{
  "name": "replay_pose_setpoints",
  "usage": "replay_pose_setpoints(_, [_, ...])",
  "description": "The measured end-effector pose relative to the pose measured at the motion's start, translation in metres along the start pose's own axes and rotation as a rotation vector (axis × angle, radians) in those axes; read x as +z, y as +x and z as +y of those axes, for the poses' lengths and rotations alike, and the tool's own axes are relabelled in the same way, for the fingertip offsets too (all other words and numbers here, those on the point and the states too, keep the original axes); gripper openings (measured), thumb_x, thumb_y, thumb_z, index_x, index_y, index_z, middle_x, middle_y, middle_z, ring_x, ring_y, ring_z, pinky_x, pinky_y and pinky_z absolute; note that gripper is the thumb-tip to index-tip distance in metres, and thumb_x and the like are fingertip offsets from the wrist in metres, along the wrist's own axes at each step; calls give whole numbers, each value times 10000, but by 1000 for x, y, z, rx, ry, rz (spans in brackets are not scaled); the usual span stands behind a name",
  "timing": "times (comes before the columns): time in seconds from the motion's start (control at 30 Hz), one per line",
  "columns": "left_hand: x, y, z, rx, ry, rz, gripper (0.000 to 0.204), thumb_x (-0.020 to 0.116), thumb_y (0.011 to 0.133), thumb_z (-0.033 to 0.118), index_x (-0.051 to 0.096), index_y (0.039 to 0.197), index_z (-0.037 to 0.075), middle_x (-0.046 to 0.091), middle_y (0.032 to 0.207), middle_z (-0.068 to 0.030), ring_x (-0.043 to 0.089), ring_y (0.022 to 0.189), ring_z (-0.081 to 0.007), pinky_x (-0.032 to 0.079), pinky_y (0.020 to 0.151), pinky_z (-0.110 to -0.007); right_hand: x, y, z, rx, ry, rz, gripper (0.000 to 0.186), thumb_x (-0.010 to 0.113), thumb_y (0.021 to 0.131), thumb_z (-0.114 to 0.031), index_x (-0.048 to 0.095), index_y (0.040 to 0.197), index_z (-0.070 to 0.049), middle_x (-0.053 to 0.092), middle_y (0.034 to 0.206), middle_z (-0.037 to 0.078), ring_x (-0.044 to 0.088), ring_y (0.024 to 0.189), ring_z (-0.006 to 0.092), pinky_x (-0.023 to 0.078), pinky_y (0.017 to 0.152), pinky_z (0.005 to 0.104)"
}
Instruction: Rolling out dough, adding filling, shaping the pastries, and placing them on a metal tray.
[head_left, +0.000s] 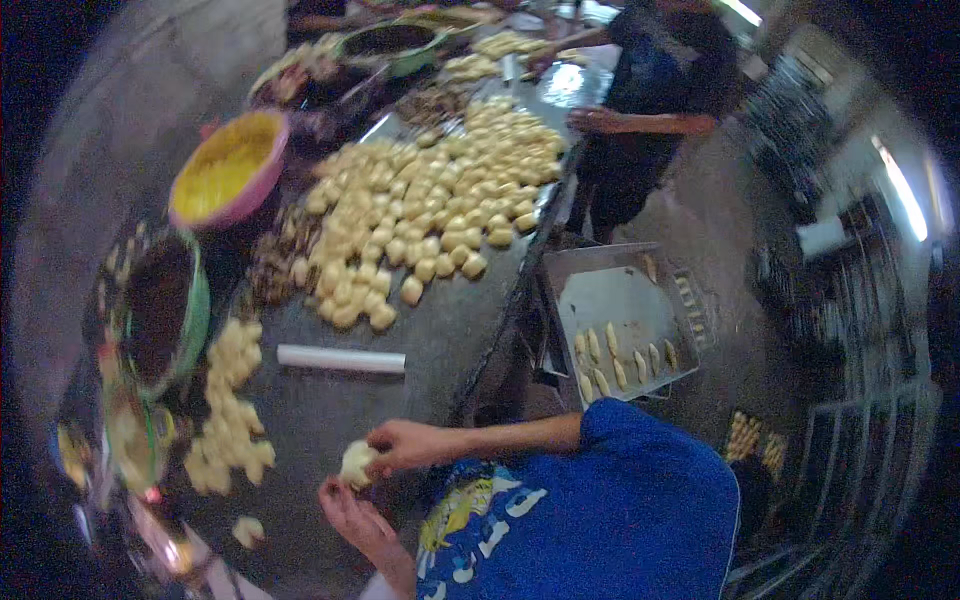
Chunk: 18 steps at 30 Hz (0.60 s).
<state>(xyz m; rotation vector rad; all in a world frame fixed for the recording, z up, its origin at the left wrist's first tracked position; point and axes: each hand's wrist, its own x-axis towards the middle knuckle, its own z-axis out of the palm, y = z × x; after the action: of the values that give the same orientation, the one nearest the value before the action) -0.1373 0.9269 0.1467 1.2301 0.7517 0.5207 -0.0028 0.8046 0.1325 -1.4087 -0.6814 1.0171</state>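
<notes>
A pale lump of dough is between my two hands above the dark worktop. My right hand comes from the blue sleeve and has its fingers closed on the lump's right side. Below it, my left hand has bent fingertips at the lump's lower edge. The fingers partly hide the dough, and the picture is slightly blurred. Farther along lies a smooth pale rolling pin. A small separate dough piece rests to the left of my left hand.
Many dough balls cover the far worktop; another cluster lies left. A pink bowl with yellow contents and a green-rimmed tub stand left. Right is a metal tray with slim dough pieces. A person in dark clothes stands beyond.
</notes>
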Motion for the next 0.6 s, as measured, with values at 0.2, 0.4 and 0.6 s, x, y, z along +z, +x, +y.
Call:
replay_pose_setpoints(0.2, [18, 35, 14, -227, -98, -451, 205, 610, 905, 107, 569, 1056, -26, 618, 1055, -108, 586, 919, -166, 468, 781, -296, -7, -18, -13, -268, -276, 460, 326, 690, 849, -268, 573, 866, 36, 566, 668, 74, 452, 621, 143, 400, 570, 354])
replay_pose_setpoints(0.4, [28, 38, 28, -118, 328, -442, 121, 692, 832, 20, 620, 924, -13, 652, 845, -68, 607, 730, -125, 483, 663, -236, -7, -41, -18, -113, -251, 521, 313, 697, 848, -252, 644, 996, 18, 645, 774, 92, 575, 719, 136, 476, 657, 320])
replay_pose_setpoints(0.6, [31, 35, 27, -256, 145, -518, 146, 677, 818, -19, 630, 955, -32, 647, 834, -71, 615, 735, -137, 504, 699, -250, -6, -65, -20, -1, -271, 567, 350, 698, 848, -254, 653, 1077, 6, 685, 900, 91, 627, 842, 143, 492, 754, 319])
